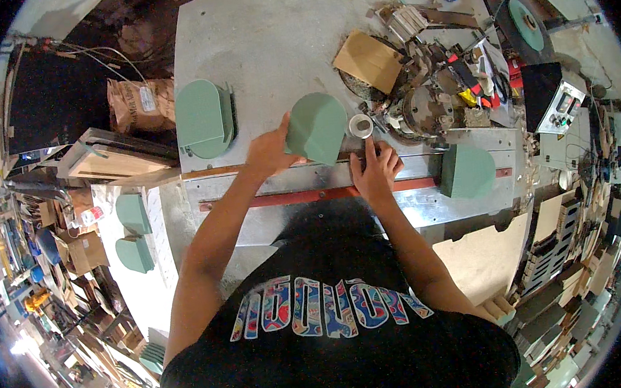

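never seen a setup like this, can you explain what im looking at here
No robot here, just a person's two bare hands. The single picture comes from a wide fisheye camera worn on the head, looking down, so straight edges bend and the corners go black.

The left hand holds a flat, green, arch-shaped panel by its edge. The right hand holds nothing; one finger points up to a small, round, whitish container.

On the wide grey worktable are more green arch-shaped pieces to the left, a green stack to the right, and a brown square board among cluttered tools.
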Motion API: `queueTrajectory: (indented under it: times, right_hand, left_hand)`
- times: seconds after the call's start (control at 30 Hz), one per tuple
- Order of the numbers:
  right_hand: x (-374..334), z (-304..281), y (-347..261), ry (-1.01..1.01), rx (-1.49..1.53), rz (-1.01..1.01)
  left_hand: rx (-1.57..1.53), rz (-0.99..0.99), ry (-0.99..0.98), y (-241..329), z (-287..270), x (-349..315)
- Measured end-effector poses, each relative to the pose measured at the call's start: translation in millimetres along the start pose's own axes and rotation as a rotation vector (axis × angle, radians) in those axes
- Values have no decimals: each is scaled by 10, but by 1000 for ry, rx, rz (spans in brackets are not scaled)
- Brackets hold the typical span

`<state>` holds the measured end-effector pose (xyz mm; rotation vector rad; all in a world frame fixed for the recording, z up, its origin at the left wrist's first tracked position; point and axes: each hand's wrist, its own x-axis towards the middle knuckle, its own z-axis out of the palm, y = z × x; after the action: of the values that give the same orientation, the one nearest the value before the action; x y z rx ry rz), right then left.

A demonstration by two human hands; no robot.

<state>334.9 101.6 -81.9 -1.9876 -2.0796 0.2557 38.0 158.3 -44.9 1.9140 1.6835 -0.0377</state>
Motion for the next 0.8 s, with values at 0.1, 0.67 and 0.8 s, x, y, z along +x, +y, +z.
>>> queueTrajectory:
  times: [0.1,0.67,0.8]
  right_hand:
    - [-31,11,35,-7,-10,-10]
    - [804,21,-1241,57,309,-283]
    - [1303,467,-1368,29,101,67]
  left_hand:
    - [-26,2,64,47,75,1]
    - [-230,-263,282,175,534,13]
    - [-307,-365,220,396,338,84]
